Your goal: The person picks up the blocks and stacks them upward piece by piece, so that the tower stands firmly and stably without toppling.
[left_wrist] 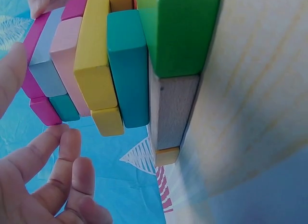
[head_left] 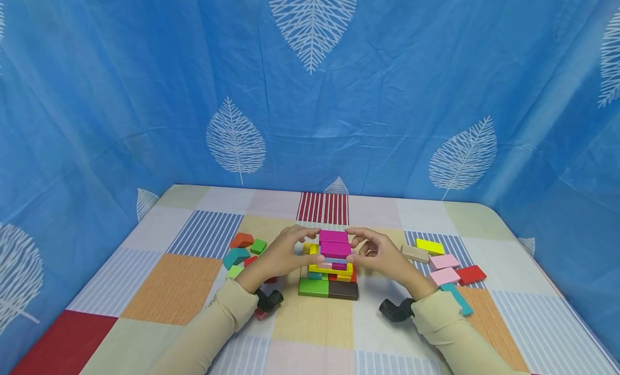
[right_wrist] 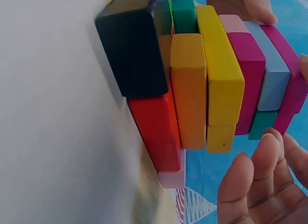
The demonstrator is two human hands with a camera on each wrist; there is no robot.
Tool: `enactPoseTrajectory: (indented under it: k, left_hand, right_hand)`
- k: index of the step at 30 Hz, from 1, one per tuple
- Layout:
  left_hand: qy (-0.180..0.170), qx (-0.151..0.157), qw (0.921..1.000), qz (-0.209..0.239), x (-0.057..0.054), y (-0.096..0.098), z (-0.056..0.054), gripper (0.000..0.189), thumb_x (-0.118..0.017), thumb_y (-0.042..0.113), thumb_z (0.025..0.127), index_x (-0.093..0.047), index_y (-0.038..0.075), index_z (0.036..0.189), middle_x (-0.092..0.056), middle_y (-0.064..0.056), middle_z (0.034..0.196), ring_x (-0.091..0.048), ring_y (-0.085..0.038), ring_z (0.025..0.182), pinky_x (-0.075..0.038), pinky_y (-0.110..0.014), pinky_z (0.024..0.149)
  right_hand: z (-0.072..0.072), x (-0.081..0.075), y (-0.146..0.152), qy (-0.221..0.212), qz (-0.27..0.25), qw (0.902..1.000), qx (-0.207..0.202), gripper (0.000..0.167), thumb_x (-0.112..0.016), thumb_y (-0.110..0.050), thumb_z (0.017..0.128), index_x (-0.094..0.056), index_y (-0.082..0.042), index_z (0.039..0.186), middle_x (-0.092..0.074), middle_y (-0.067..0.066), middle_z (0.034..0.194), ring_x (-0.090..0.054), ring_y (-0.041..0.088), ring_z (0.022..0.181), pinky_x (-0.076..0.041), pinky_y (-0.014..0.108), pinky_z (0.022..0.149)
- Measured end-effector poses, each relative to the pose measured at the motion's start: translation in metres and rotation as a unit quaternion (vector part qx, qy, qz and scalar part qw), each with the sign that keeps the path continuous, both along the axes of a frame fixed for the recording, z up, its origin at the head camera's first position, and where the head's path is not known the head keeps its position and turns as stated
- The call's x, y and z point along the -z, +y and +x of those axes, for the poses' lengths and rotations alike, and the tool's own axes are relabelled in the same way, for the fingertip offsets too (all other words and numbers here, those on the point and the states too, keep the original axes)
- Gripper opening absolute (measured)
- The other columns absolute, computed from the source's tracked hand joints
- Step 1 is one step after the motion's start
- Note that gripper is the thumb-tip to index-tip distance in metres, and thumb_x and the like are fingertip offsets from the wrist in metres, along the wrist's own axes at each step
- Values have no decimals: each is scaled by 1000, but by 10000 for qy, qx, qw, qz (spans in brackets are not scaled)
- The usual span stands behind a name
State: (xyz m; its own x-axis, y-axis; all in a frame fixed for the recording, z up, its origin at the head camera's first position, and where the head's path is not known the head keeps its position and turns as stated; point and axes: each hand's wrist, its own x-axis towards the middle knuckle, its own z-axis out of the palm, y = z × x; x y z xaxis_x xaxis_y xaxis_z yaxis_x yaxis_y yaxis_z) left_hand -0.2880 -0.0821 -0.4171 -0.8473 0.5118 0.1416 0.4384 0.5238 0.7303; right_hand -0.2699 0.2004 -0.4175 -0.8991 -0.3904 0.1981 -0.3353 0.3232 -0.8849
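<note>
A layered stack of coloured wooden blocks stands mid-table, topped by a near magenta block and a far magenta block side by side. My left hand touches their left ends with thumb and forefinger. At the right ends, the fingertips of my right hand mirror this. Below them come a light blue block, a pink block and a long yellow block. A teal block and an orange block lie lower. A green block and a dark brown block form the near base.
Loose blocks lie left of the stack, among them an orange block and a teal block. To the right are a yellow block, a red block and several others. A blue curtain hangs behind the table.
</note>
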Motion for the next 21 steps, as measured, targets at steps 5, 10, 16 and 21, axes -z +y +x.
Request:
enactPoseTrajectory:
  k: [5,10,16,21]
  left_hand:
    - [-36,117,9999,49,0,-1,0,67,-81,34,99,-58,6,156,-62,-14,144,-55,-32,127,-54,-54,100]
    - [-120,213,9996,119,0,-3,0,67,-79,31,101,-55,4,158,-61,-15,142,-54,-35,132,-52,-59,105]
    - [-103,292,9994,144,0,-3,0,66,-78,28,102,-54,2,158,-60,-17,142,-52,-36,135,-50,-61,108]
    - [-86,260,9995,128,-1,-3,0,67,-80,28,101,-54,3,158,-61,-17,142,-52,-37,136,-50,-61,109]
  right_hand:
    - [0,2,-1,-93,-35,9999,92,60,-85,-10,93,-59,8,144,-63,18,110,-62,20,83,-54,23,74]
    - [0,4,-2,-114,-127,9998,96,61,-87,-13,92,-59,8,142,-63,17,109,-61,20,83,-54,24,75]
    - [-1,5,-2,-61,-270,9996,23,59,-86,-8,92,-59,10,141,-62,18,107,-59,18,80,-54,23,74]
    - [-2,4,2,-71,-205,9997,-88,63,-86,-8,92,-56,10,144,-63,18,109,-60,17,81,-54,23,75]
